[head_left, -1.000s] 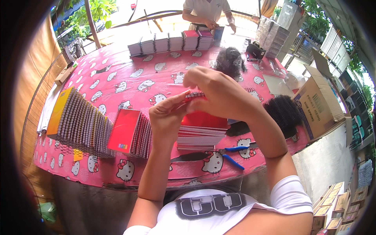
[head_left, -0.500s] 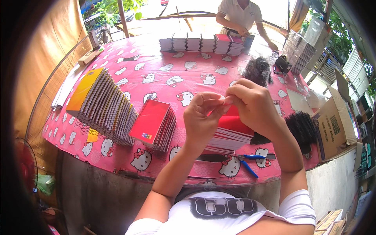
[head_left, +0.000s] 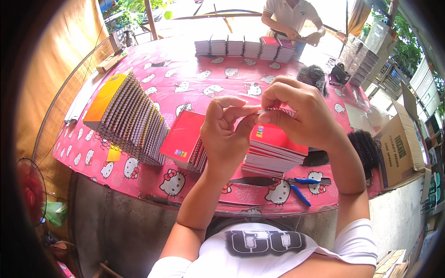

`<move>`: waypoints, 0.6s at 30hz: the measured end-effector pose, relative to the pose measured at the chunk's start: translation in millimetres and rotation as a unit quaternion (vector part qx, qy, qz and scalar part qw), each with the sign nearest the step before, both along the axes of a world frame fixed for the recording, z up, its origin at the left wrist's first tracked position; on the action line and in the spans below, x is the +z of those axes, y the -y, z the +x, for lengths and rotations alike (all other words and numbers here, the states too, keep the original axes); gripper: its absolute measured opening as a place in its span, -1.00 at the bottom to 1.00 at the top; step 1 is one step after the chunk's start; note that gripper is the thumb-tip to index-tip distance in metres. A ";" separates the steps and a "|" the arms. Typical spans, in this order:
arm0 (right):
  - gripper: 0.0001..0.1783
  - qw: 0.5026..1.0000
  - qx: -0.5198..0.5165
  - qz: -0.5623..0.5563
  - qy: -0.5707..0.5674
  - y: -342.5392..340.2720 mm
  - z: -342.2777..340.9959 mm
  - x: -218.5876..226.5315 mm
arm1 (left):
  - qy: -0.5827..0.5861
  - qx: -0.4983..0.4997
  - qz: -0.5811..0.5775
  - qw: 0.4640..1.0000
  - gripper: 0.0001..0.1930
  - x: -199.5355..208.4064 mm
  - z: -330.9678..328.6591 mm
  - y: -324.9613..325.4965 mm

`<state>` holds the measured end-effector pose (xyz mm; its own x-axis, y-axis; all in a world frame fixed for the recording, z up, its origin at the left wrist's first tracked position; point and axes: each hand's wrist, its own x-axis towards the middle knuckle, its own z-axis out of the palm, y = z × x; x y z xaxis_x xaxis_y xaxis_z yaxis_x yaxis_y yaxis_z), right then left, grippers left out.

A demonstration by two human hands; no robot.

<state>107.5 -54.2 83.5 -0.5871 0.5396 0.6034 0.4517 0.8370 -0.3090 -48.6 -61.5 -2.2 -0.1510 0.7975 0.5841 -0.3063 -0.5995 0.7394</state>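
My left hand (head_left: 223,132) and my right hand (head_left: 301,109) meet above a stack of red-covered notebooks (head_left: 280,139), fingertips pinched together. A thin wire spiral (head_left: 283,110) shows under my right fingers, and my left thumb and forefinger close on its end; the exact grip is partly hidden by the fingers. The stack's white page edges face me. To its left stands a pile of red spiral notebooks (head_left: 183,136), partly behind my left hand. Blue-handled pliers (head_left: 301,189) lie in front of the stack, near the table's front edge.
A tall pile of yellow-covered spiral notebooks (head_left: 116,104) stands on the left. Black coils (head_left: 363,150) and a cardboard box (head_left: 398,148) are at the right. Across the pink table (head_left: 199,85), a row of notebooks (head_left: 243,47) stands near another person (head_left: 292,21).
My hands have shifted slightly up, and the wire spiral now shows between my fingers. The view has moved a little. Across the table, the other person's hands have come together.
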 end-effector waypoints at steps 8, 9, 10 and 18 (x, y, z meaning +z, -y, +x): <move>-0.88 0.994 -0.030 0.080 -0.074 6.4 -26.9 -16.0 | 0.047 -0.026 -0.011 0.998 -0.69 -0.8 -6.6 1.0; -0.88 0.992 -0.026 0.102 -0.064 6.8 -27.6 -15.0 | 0.046 -0.025 -0.019 0.998 -0.68 -0.2 -7.9 2.0; -0.87 0.993 -0.021 0.101 -0.055 6.6 -27.5 -14.6 | 0.045 -0.023 -0.026 0.998 -0.68 0.6 -9.3 3.2; -0.84 0.994 0.030 0.069 -0.078 1.9 -34.1 -11.9 | 0.060 -0.016 0.011 0.998 -0.65 2.7 -25.7 3.4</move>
